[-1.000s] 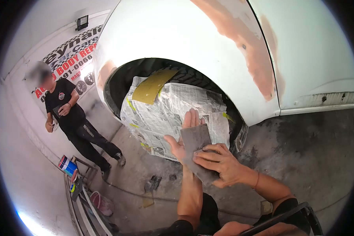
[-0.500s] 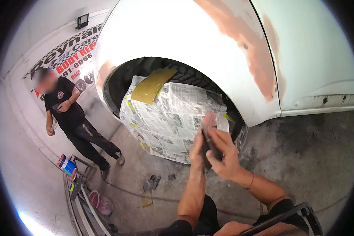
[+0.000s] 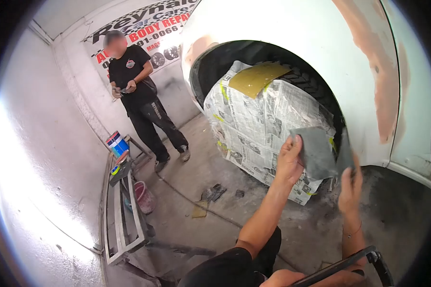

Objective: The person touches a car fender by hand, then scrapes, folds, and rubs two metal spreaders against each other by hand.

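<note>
Out in front of the papered wheel I have a grey sheet point(image 3: 317, 154) spread nearly flat toward the head camera. My left hand point(image 3: 290, 155) grips its left edge, thumb laid over the near face and fingers behind; I take that as a hold that stiffens the thin sheet while leaving most of the face bare. Just beside it a darker piece point(image 3: 345, 152) stands steeply on edge, and my right hand point(image 3: 350, 189) has its lower end pinched between thumb and fingers, though blur softens the grip. I cannot tell whether the two are separate or halves of one folded sheet.

Behind them, newspaper point(image 3: 251, 122) wraps the wheel, held by bits of yellow-green tape, presumably to keep dust off. A yellow sheet point(image 3: 257, 79) lies across the top of the wrap, probably parked there to be within reach. Above arches the white car body point(image 3: 292, 24), with a brownish patch point(image 3: 380, 71) along the panel gap.

On the floor, dark scraps point(image 3: 213, 192) lie near a small yellowish piece point(image 3: 200, 209). Farther left, a paint can point(image 3: 116, 144) sits on a metal frame point(image 3: 141, 229), likely raised for easy access, with a pink bucket point(image 3: 145, 198) beside it. A co-worker point(image 3: 138, 81) in black stands by the banner point(image 3: 151, 28), hands together in front.
</note>
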A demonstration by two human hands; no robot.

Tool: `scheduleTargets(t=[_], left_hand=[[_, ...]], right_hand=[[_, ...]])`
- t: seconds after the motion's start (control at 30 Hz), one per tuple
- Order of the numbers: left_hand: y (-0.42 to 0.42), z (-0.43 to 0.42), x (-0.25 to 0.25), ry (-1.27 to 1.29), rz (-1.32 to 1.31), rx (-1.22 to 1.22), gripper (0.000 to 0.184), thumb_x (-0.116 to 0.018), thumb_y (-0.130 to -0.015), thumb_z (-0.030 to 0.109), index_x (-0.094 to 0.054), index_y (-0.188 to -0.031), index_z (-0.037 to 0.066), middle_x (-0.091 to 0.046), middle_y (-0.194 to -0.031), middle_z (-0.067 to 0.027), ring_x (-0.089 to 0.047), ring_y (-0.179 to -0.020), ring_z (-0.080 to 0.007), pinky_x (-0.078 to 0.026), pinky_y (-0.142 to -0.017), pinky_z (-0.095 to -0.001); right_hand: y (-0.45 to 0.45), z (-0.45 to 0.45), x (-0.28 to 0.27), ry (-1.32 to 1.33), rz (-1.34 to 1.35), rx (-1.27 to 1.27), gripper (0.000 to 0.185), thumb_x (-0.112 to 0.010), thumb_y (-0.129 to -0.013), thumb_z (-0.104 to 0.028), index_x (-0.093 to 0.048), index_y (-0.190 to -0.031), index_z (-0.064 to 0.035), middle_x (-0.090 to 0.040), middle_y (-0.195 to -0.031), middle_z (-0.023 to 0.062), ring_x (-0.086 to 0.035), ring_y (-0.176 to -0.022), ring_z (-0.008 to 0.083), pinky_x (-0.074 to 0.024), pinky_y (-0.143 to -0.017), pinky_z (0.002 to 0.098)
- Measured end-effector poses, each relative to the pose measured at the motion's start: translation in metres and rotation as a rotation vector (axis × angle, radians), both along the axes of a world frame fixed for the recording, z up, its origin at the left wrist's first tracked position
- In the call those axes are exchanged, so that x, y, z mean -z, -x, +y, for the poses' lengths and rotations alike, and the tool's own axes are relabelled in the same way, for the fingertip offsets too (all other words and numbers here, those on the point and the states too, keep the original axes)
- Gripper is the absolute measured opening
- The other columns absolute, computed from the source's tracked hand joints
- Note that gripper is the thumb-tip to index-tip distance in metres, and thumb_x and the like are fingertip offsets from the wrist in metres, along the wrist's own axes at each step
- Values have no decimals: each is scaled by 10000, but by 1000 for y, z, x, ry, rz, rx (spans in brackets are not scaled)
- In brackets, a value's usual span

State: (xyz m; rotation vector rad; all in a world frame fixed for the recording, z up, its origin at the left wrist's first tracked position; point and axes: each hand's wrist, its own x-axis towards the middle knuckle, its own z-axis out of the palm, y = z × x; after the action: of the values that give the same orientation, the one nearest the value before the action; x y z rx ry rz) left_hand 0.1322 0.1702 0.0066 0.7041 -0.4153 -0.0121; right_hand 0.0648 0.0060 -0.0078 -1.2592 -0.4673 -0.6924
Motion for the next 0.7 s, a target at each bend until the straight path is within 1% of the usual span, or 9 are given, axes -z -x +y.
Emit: scheduleTargets(t=[0.07, 0.2, 0.23, 0.27, 0.33, 0.37, 0.5, 0.6, 0.7], left_hand=[[-8, -11, 11, -93, 19, -69, 288, -506, -982, 180, -542, -1208, 6, -622, -1079, -34, -586, -935, -102, -472, -838, -258], [-1, -26, 19, -286, -92, -244, 312, -533, -965, 129, -526, -1253, 9, -622, -1063, -29, -587, -899, -95, -475, -805, -233], [-5, -20, 26, -449, -118, -233, 436, -521, -974, 326, -524, -1266, 2, -612, -1055, -38, -571, -905, -100, -461, -815, -238], [-7, -16, 28, -449, -119, -241, 436, -521, -974, 326, -524, -1266, 2, -612, -1055, -38, -571, -905, -100, -461, -815, -238], [8, -11, 6, -244, 223, 206, 668, -415, -945, 574, -516, -1267, -3, -595, -1077, -47, -548, -946, -112, -448, -833, -252], [13, -12, 2, -342, 128, 155, 857, -287, -889, 723, -471, -1300, -7, -572, -1117, -66, -529, -1001, -131, -439, -863, -263], [19, -21, 0, -340, 184, 136, 867, -278, -892, 721, -402, -1346, -6, -544, -1170, -91, -526, -1021, -168, -434, -898, -298], [25, -15, -12, -337, 262, -152, 1029, -220, -833, 796, -261, -1426, -44, -368, -1412, -182, -378, -1286, -278, -287, -1084, -390], [11, -5, 7, -199, 41, 35, 1005, -185, -851, 777, -244, -1436, -38, -334, -1436, -184, -322, -1329, -270, -252, -1103, -393]], right_hand=[[15, 16, 2, 466, -104, 94, 532, -481, -929, -219, -369, -1365, 65, -418, -1361, 226, -411, -1264, 326, -309, -1052, 413], [4, 46, 29, 564, -289, 246, 591, -535, -881, -238, -375, -1357, 74, -440, -1319, 238, -424, -1224, 374, -321, -1037, 437], [0, 42, 30, 569, -282, 242, 604, -566, -833, -197, -395, -1347, 72, -446, -1312, 229, -425, -1213, 378, -324, -1033, 446], [-2, 38, 30, 568, -288, 236, 604, -566, -833, -197, -395, -1347, 72, -446, -1312, 229, -425, -1213, 378, -324, -1033, 446], [-4, 31, 24, 670, -233, 310, 607, -587, -792, -157, -426, -1332, 69, -445, -1316, 228, -430, -1204, 382, -328, -1032, 447], [-5, 30, 22, 641, -207, 261, 611, -604, -761, -124, -444, -1315, 76, -448, -1320, 224, -431, -1199, 381, -330, -1030, 442], [-5, 29, 20, 681, -133, 262, 602, -590, -754, -86, -450, -1319, 66, -450, -1333, 217, -436, -1207, 371, -333, -1034, 425], [2, 32, 29, 584, -92, -19, 596, -574, -765, -80, -446, -1332, 51, -456, -1340, 214, -447, -1214, 362, -330, -1042, 409], [8, 42, 25, 541, -197, -115, 524, -526, -848, -128, -442, -1331, 58, -477, -1320, 219, -452, -1230, 342, -323, -1049, 382]])
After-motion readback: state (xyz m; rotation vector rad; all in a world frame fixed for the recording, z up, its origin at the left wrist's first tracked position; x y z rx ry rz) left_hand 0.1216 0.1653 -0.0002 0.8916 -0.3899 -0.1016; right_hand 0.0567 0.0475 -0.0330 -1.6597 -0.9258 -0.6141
